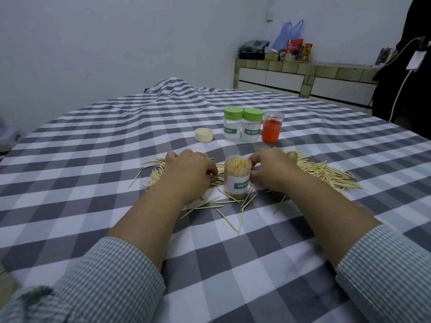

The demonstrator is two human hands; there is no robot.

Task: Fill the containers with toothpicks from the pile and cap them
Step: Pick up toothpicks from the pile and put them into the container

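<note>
A clear plastic toothpick container w/ white and teal label is standing upright and uncapped near the middle of the grey-and-white checked tablecloth, packed close to full w/ pale wooden toothpicks, tips showing at the mouth. It's sitting right in the scattered pile of loose toothpicks, prob so each pinch has a short trip to the opening.

The left hand is resting on the pile just left of the container, fingers curled down into the sticks; can't tell whether it's actually pinching any. The right hand is mirroring it on the right side, fingertips curled by the container's wall, grip also unclear. Hands are apart, container between them.

Farther toward the cloth's far edge, the cream round plastic cap is lying open side up, apart from the jar, likely waiting for this one. Beside it two clear containers w/ green caps are standing touching, already closed, and a clear container w/ orange insert is next to them; whether it's capped isn't clear.

Judging by the fill, capping is prob next
</note>
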